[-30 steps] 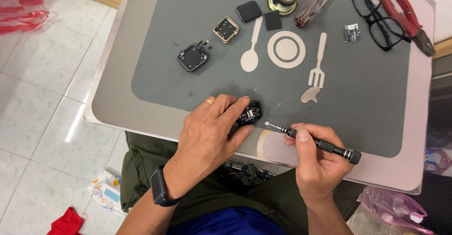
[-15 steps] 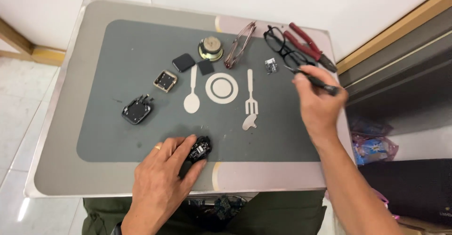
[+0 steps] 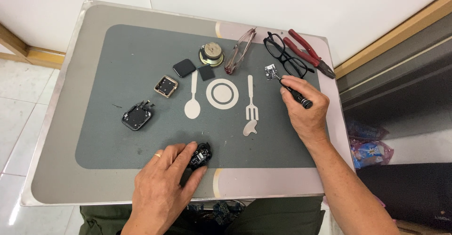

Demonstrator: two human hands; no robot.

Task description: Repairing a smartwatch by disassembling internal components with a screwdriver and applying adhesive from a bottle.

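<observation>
My left hand rests at the near edge of the grey placemat, its fingers closed around a small black opened device. My right hand is out to the right and grips a slim black screwdriver. The screwdriver tip touches a tiny silver and black part lying beside the black eyeglasses.
On the mat lie a black watch case, a gold square frame, two dark square pieces, a round speaker-like part, clear-framed glasses and red-handled pliers. The table edge is near my lap.
My right hand carried the screwdriver from beside the small black device away to the far right, and its tip now meets the tiny part. My left hand stayed on the device.
</observation>
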